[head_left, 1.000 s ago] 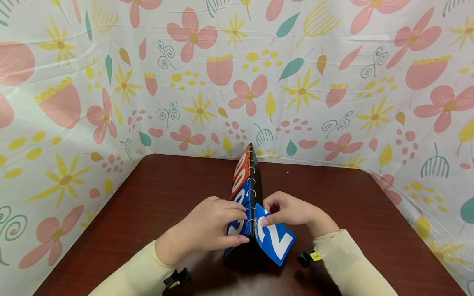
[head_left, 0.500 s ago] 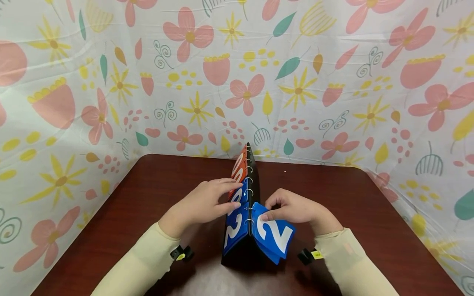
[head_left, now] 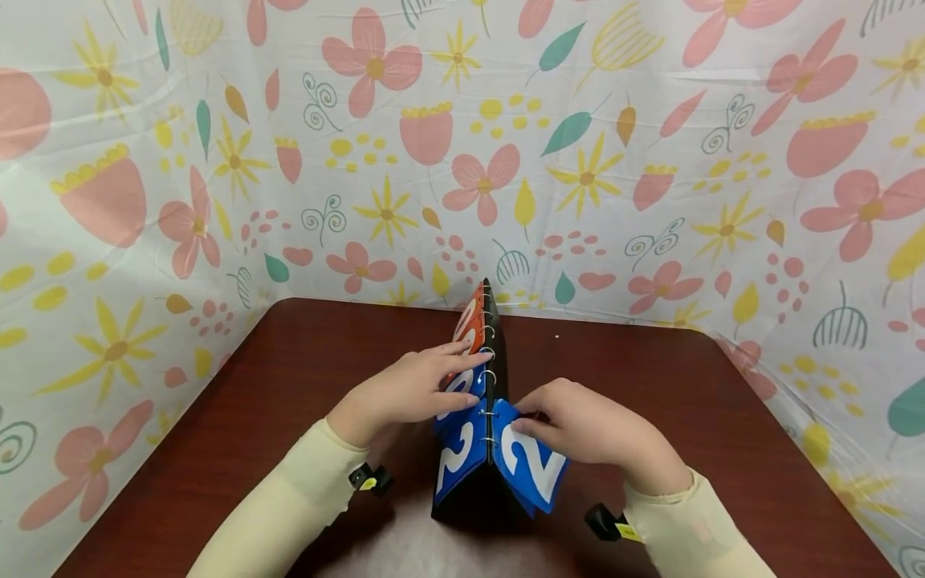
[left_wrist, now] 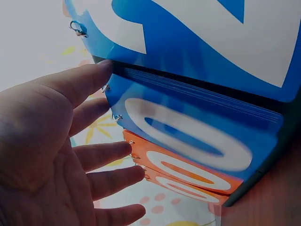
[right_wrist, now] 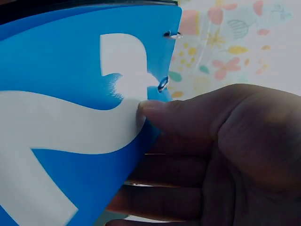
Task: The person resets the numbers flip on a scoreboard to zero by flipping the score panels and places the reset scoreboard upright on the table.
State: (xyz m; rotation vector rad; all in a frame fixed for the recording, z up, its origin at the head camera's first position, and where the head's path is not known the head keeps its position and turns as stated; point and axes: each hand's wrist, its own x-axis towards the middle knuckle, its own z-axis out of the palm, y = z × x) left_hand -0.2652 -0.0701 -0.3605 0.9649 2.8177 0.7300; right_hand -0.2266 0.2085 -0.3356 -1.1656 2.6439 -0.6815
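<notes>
A tent-shaped flip scoreboard [head_left: 499, 345] stands on the table, its black ridge strung with metal rings. My right hand [head_left: 600, 425] pinches a blue number card [head_left: 531, 466] marked 2 near its ringed edge, on the right slope. In the right wrist view, the thumb lies on the front of that card and the other fingers are behind it. My left hand [head_left: 405, 389] reaches over the left slope with fingers spread and fairly straight, fingertips at the ridge. Below it shows another blue 2 card [head_left: 458, 461]. Farther along are a blue 0 card [left_wrist: 188, 136] and orange 0 cards [left_wrist: 188, 172].
The dark reddish-brown table [head_left: 325, 345] extends around the scoreboard. A flower-printed curtain [head_left: 462, 209] hangs behind it and along both sides. A tiny white speck lies toward the back of the table. Small black wrist cameras hang under both sleeves.
My left hand has shifted from the near end farther along the ridge, uncovering the left 2 card. My right hand has lowered its 2 card a little toward the right slope.
</notes>
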